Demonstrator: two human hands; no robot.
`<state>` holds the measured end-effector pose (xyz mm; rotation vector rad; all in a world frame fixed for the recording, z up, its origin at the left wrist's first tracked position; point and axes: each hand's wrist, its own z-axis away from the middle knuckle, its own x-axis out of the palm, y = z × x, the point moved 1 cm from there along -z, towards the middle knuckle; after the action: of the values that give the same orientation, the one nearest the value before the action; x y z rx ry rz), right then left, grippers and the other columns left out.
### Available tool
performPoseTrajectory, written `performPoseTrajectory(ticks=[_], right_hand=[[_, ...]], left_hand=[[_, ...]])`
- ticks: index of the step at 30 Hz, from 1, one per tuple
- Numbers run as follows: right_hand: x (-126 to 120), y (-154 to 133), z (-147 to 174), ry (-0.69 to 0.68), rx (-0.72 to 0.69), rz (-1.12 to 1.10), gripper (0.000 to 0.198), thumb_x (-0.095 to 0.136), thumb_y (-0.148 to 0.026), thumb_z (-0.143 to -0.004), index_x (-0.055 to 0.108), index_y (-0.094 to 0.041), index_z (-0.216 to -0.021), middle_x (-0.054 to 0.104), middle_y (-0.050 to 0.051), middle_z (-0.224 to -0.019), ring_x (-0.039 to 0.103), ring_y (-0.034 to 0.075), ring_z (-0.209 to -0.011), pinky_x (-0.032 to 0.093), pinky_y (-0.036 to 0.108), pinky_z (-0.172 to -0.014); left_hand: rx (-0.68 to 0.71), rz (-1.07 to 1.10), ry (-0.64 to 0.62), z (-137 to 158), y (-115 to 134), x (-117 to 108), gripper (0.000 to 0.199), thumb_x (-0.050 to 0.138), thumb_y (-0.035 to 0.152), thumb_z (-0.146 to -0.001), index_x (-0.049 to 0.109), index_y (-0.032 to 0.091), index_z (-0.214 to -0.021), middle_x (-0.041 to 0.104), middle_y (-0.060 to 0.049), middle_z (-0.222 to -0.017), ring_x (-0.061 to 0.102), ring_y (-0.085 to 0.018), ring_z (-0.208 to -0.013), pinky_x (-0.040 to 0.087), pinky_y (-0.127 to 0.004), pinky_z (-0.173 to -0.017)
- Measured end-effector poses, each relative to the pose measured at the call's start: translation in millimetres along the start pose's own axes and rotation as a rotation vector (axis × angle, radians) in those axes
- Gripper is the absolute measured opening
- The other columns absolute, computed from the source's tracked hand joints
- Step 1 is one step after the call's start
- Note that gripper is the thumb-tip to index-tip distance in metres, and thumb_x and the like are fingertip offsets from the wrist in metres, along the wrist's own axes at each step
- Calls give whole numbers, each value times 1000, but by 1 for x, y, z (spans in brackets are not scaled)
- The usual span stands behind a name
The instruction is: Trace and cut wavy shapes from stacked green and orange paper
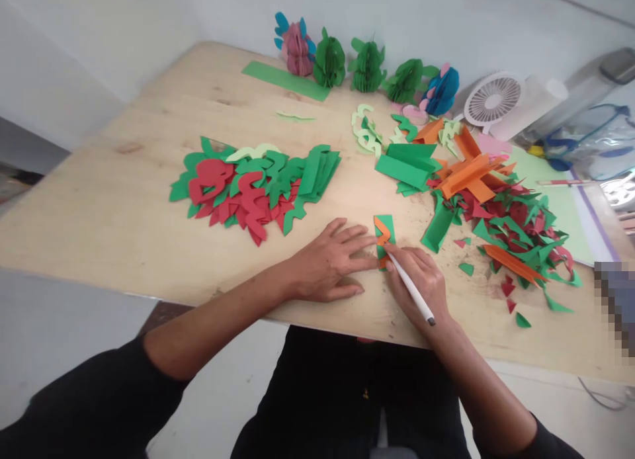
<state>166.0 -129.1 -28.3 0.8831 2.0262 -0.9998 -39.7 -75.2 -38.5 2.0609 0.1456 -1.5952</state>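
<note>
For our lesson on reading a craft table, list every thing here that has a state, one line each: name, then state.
left hand: flat, fingers pressing beside the green paper strip
right hand: closed on the white pen
white pen: tilted, tip on the strip
green paper strip: lying flat, orange template on top
orange template: lying on the strip
paper cacti: upright, fanned open
small fan: upright; cannot tell if running
</note>
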Motion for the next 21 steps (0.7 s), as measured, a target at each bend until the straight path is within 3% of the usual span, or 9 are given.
performPoseTrajectory(ticks=[3,9,16,21], right_hand=[[-3,0,-1,-14,108,-95,22,52,-22,-95,67,-19,-111,75,9,-96,69,22,-89,55,38,-82],[-2,2,-4,47,478,-411,19,56,-34,-94,69,-23,-100,75,6,-94,71,20,-85,58,36,-77],[8,-4,-12,99,570,-510,14,63,-35,-87,63,-21,-87,68,1,-72,62,13,-59,48,23,-49],[9,-6,-14,101,561,-457,14,63,-34,-85,61,-21,-81,64,-2,-66,55,10,-52,42,21,-44]], left_hand=[[5,14,13,0,0,1,45,60,42,-88,58,27,-131,45,-11,-150,38,-35,-137,19,-61,-114],[13,23,26,1,-1,1,44,60,41,-88,58,28,-129,45,-11,-149,37,-35,-137,19,-61,-114],[9,20,44,1,0,0,44,62,42,-86,58,27,-128,47,-11,-147,38,-34,-135,20,-59,-114],[14,24,46,1,-1,1,42,60,42,-88,58,26,-127,46,-11,-148,37,-34,-136,20,-60,-114]])
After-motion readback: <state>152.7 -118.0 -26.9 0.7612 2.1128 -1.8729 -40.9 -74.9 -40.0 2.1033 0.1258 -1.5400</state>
